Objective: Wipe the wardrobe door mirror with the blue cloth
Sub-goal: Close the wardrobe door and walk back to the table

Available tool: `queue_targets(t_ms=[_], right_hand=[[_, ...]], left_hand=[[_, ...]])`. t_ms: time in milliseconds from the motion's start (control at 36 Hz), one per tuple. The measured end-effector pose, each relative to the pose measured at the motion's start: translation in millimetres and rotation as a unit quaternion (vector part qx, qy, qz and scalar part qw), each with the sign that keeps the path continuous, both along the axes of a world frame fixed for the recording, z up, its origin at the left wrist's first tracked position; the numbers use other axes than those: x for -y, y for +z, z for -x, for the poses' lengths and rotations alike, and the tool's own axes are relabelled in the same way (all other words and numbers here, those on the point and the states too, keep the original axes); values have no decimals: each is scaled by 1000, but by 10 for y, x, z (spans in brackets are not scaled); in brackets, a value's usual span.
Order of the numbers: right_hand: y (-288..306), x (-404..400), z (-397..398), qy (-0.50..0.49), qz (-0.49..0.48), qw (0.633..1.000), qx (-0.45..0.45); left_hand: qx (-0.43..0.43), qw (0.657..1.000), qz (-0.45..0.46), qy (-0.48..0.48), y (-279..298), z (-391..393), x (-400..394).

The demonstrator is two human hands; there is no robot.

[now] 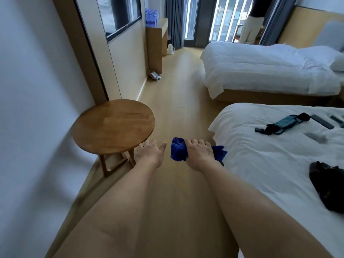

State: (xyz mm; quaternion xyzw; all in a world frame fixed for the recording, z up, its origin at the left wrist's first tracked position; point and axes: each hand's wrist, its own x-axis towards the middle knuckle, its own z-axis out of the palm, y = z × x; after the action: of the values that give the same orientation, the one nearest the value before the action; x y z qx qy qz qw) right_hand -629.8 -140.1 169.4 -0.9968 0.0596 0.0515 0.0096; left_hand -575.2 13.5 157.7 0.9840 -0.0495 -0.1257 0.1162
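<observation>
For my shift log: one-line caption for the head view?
Right hand grips the blue cloth, left hand open, beside a round table.

daylight from far windows [221, 21] | dim, bluish | edges blurred, wide-angle bowed

Light wood-plank floor [178, 94]: round brown wooden side table [112, 125] at left wall; white telephone [154, 75] and white electric kettle [170, 49] farther along. Near white-sheeted bed [270, 164]: teal-and-black strapped pouch [283, 123], black flat remote [322, 121], black bag [327, 185]. Far white-sheeted bed [260, 69]: white pillow [337, 63].
</observation>
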Motion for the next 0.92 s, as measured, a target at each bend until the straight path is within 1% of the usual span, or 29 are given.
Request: queue_targets(t_ms=[250,333,556,694,806,917], right_hand=[[-83,499,-1154,54,-11,998,0],[-111,724,-1593,85,-8,996,0],[-39,1215,-2655,173,4,985,-5],[-68,1367,-3121,210,2,978,-8],[-139,1408,-3445,244,3,970,-5],[-207,1398,-3756,266,-1,964,-7]], left_hand=[[1,999,11,44,-52,-936,487],[10,998,17,60,-52,-1296,676],[-5,991,11,133,-10,-2066,1129],[-15,987,4,163,-45,-2401,1315],[-15,979,5,201,-128,-2653,1361],[-14,975,9,220,-212,-2902,1369]])
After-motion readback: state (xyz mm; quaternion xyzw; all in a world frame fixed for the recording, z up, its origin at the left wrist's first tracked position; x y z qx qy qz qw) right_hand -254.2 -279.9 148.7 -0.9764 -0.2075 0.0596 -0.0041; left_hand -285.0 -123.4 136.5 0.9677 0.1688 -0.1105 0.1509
